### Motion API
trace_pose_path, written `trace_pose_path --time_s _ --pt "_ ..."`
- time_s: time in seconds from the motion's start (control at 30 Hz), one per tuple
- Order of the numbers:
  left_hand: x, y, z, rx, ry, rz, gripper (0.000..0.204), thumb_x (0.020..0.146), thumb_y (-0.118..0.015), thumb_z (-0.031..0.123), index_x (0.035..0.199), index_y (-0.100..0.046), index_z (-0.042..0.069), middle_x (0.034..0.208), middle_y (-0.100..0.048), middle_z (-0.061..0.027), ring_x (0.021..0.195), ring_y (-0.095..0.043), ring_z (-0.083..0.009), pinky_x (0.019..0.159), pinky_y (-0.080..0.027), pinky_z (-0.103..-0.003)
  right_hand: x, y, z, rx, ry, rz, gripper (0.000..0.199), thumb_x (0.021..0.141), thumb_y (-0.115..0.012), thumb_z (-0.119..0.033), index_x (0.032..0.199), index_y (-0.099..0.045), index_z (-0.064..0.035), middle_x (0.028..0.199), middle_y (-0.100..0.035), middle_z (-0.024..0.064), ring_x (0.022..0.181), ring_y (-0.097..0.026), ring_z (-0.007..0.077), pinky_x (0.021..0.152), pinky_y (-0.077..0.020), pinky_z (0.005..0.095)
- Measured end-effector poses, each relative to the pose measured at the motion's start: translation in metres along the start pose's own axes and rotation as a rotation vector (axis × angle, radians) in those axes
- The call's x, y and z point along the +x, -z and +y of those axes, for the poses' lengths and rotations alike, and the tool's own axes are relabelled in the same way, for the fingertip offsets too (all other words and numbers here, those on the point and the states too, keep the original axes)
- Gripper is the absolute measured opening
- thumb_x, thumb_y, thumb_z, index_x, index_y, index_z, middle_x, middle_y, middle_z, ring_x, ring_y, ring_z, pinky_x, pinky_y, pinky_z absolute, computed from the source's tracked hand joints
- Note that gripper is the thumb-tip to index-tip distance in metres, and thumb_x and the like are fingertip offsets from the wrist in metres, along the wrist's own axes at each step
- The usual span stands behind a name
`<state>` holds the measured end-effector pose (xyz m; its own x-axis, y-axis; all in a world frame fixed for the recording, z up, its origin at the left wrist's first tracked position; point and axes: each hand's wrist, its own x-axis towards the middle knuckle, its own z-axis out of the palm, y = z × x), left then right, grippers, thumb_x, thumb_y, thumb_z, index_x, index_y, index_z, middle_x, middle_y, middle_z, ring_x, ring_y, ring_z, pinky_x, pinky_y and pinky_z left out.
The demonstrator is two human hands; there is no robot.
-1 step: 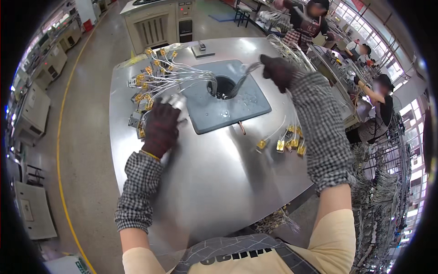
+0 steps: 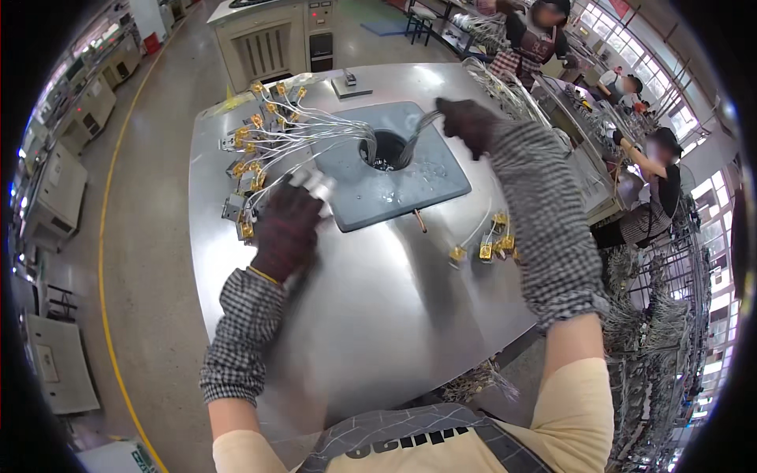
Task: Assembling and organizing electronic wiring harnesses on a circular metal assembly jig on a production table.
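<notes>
My right hand (image 2: 469, 128), in a dark glove, is closed round a bundle of silvery wires (image 2: 426, 124). The wires' lower ends go down into the round dark opening (image 2: 386, 148) of a grey plate (image 2: 378, 193); yellow-and-metal connectors (image 2: 487, 246) on white leads hang below that hand. My left hand (image 2: 288, 232), gloved in dark red and black, is over the steel tabletop left of the plate. Its whitish fingertips are blurred, so I cannot tell whether they hold anything. Close by, several yellow connectors (image 2: 251, 175) line the left edge, their white wires (image 2: 315, 135) running into the opening.
A copper-coloured rod (image 2: 420, 221) sticks out of the plate's front edge. Behind it lies a small metal block (image 2: 351, 85). More wire bundles (image 2: 505, 91) lie at the far right edge. Hanging harnesses (image 2: 654, 315) fill a rack on the right. Co-workers (image 2: 536, 43) stand at a bench beyond.
My right hand has shifted a little left with the wire bundle, and its dangling connectors have swung. My left hand has moved slightly right, toward the plate.
</notes>
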<state>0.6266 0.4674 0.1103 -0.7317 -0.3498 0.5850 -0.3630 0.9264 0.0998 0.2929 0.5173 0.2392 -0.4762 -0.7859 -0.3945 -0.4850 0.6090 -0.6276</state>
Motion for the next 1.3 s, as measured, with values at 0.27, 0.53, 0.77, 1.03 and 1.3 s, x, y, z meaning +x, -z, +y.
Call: trace_pose_path --time_s 0.27,0.53,0.77,1.03,1.3 --pt "-0.015 -0.035 0.116 -0.348 -0.521 -0.357 0.046 0.080 -0.061 0.026 0.122 -0.052 0.010 0.128 -0.052 -0.0086 0.121 -0.047 -0.0272 0.107 -0.031 -0.045 0.011 -0.113 0.020 -0.627 0.553 0.405 0.056 0.084 -0.053 -0.054 0.124 -0.054 -0.0143 0.109 -0.064 0.0124 0.101 -0.060 0.0275 0.094 -0.0448 0.0363" --pt "-0.012 -0.086 0.220 -0.637 -0.644 -0.515 0.069 0.077 -0.061 0.047 0.129 -0.047 0.003 0.130 -0.049 -0.0169 0.124 -0.042 -0.0348 0.108 -0.023 -0.052 -0.143 -0.032 0.224 -0.013 0.689 1.292 0.046 0.065 -0.072 0.005 0.110 -0.060 0.0006 0.109 -0.062 0.0138 0.103 -0.058 0.0278 0.091 -0.0475 0.0335" --pt "0.019 -0.089 0.311 -0.397 -0.759 -0.651 0.078 0.080 -0.057 0.055 0.131 -0.044 -0.002 0.140 -0.036 -0.0241 0.135 -0.026 -0.0417 0.108 -0.014 -0.060 -0.378 -0.184 0.741 -0.934 -0.511 0.139 0.026 0.084 -0.051 -0.025 0.092 -0.066 -0.0051 0.097 -0.063 0.0131 0.091 -0.063 0.0280 0.080 -0.0492 0.0395" --pt "0.008 -0.103 0.301 -0.156 -0.764 -0.672 0.075 0.085 -0.052 0.047 0.140 -0.032 0.000 0.142 -0.032 -0.0266 0.131 -0.029 -0.0457 0.109 -0.020 -0.054 -0.329 -0.417 0.789 0.479 -1.166 0.447 0.024 0.077 -0.057 -0.029 0.085 -0.064 -0.0072 0.081 -0.063 0.0112 0.078 -0.062 0.0263 0.071 -0.0508 0.0391" --pt "-0.013 -0.088 0.256 -0.256 -0.291 -0.858 0.091 0.079 -0.060 0.051 0.144 -0.021 0.001 0.146 -0.027 -0.0192 0.134 -0.027 -0.0312 0.108 -0.024 -0.043 -0.270 -0.401 0.894 0.904 -1.059 0.824 0.026 0.081 -0.052 -0.030 0.091 -0.060 -0.0073 0.082 -0.061 0.0105 0.075 -0.059 0.0246 0.068 -0.0485 0.0376"
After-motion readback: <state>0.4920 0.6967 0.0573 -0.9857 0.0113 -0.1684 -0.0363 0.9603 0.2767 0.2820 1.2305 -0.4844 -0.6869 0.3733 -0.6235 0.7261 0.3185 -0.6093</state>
